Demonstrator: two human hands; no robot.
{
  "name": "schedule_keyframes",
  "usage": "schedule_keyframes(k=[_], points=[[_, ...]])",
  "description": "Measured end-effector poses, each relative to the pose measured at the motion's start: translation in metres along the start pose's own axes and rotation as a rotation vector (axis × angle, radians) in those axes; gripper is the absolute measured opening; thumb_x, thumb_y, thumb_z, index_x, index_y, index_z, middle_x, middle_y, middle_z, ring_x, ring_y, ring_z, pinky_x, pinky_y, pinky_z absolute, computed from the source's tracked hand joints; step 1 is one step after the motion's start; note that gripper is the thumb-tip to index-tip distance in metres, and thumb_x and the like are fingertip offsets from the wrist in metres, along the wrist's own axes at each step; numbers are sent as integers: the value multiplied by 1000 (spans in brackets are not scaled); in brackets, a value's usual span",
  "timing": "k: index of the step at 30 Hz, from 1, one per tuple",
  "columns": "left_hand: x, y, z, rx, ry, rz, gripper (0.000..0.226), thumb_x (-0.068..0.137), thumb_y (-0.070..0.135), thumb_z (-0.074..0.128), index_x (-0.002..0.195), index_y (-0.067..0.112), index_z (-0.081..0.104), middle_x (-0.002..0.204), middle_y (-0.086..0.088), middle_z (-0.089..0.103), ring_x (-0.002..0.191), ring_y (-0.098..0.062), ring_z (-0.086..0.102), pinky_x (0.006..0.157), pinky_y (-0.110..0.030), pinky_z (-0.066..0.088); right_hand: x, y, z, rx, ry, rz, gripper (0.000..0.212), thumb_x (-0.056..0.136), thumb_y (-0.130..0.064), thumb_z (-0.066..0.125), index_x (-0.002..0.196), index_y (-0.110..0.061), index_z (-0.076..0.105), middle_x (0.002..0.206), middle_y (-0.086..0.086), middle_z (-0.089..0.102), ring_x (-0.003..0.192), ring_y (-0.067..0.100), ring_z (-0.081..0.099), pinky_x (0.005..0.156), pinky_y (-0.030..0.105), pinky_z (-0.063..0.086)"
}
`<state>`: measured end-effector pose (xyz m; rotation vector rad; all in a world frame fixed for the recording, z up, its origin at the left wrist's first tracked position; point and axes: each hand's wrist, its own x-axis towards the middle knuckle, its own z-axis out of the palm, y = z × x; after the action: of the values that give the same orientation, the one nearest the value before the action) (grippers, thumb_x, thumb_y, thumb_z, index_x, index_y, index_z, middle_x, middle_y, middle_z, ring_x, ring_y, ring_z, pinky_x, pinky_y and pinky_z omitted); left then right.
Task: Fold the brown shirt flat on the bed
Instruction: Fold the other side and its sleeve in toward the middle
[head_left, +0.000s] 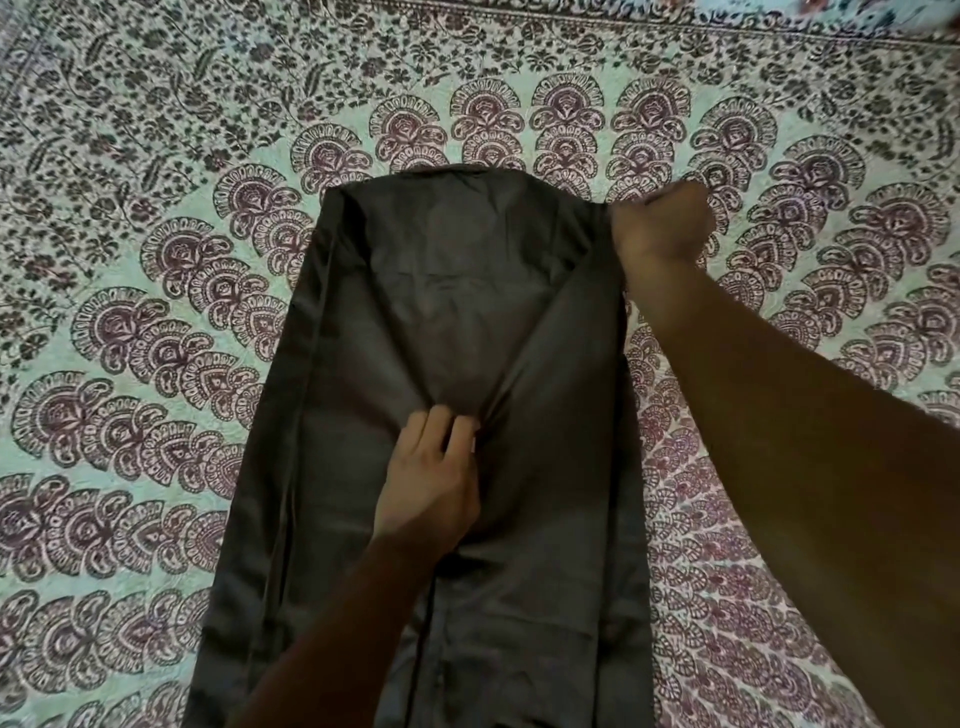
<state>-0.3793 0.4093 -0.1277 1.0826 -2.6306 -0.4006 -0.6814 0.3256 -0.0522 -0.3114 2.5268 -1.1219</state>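
Lower centre of the frame: the brown shirt lies lengthwise on the bed, over a patterned bedspread, its near end running out of the bottom of the frame and its far end reaching the upper centre. Both long sides appear already turned inward, giving a narrow strip with a ridge along the left edge. At centre frame the left hand rests on the cloth with fingers bent, pinching a small gather of fabric from which creases radiate toward the far end. Further up, at upper right of the shirt, the right hand is clenched into a fist at the shirt's far right corner; it seems to grasp that corner, though the fabric inside the fist is hidden and the hand is slightly blurred. Judgement: the panel between the hands is taut along a diagonal. Risk: pulling the far corner while the centre is pinned would drag the right fold open or set a slanted crease; releasing the pinch early could let the left fold slide.
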Motion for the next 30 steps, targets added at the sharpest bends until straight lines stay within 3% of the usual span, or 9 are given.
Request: schedule_keyframes(k=[2, 5, 8, 9, 14, 17, 20, 25, 30], points=[[0, 0, 0, 11, -8, -5, 29, 101, 13, 41, 109, -1, 64, 100, -17, 57, 84, -35, 47, 77, -45, 41, 9, -2, -1, 49, -51, 94, 47, 82, -20, 79, 121, -7, 57, 125, 13, 63, 105, 28, 66, 74, 25, 49], [0, 2, -1, 10, -5, -6, 30, 102, 12, 39, 110, -3, 65, 99, -18, 58, 83, -34, 48, 77, -45, 43, 20, 3, 0, 260, -269, 270, 41, 72, -11, 89, 100, -3, 60, 89, 12, 64, 63, 21, 58, 46, 26, 50], [1, 2, -1, 5, 17, 7, 25, 100, 5, 42, 109, -4, 64, 97, -18, 58, 81, -35, 49, 76, -46, 45, 21, 6, -3, 265, -439, 317, 27, 87, -5, 80, 80, -11, 55, 87, 7, 64, 60, 13, 59, 61, 25, 61], [1, 3, -1, -2, 23, 5, 24, 99, 4, 43, 109, -4, 64, 98, -18, 59, 81, -35, 50, 76, -46, 45, 22, 7, -3, 237, -435, 272, 27, 88, -4, 78, 81, -13, 54, 91, 6, 66, 64, 12, 63, 65, 25, 62], [0, 3, -1, -10, 14, -7, 30, 102, 7, 38, 116, -4, 61, 102, -20, 57, 86, -36, 50, 81, -49, 47, 8, 20, -3, 204, -301, -11, 42, 74, 8, 86, 98, -11, 56, 93, 10, 67, 73, 17, 68, 49, 27, 60], [-1, 2, -1, -5, 23, -6, 31, 101, 9, 37, 121, 0, 59, 103, -20, 56, 87, -37, 51, 82, -51, 49, 3, 34, -5, 140, -257, -209, 49, 71, -2, 91, 102, -18, 57, 98, 10, 67, 78, 16, 67, 63, 30, 63], [-1, 2, -2, 11, 14, 6, 37, 92, 10, 42, 126, 8, 56, 102, -18, 53, 89, -38, 50, 83, -49, 50, -24, 56, -15, -126, -130, -513, 39, 77, -9, 83, 111, -15, 64, 114, 9, 62, 97, 18, 60, 80, 14, 49], [-1, 1, -5, 16, -16, 10, 41, 89, 15, 40, 122, 8, 63, 103, -18, 51, 90, -37, 49, 80, -47, 53, -106, 133, -36, -412, -287, -1037, 18, 81, -11, 60, 93, -11, 73, 110, 10, 65, 103, 34, 63, 90, 42, 46], [-5, 5, -10, -22, 14, -20, 35, 97, 17, 41, 122, 10, 64, 122, -20, 48, 98, -35, 47, 83, -52, 50, -160, 170, -57, -718, -226, -1073, 52, 90, -44, 56, 129, -11, 66, 136, 12, 59, 125, 33, 49, 100, 51, 32]])
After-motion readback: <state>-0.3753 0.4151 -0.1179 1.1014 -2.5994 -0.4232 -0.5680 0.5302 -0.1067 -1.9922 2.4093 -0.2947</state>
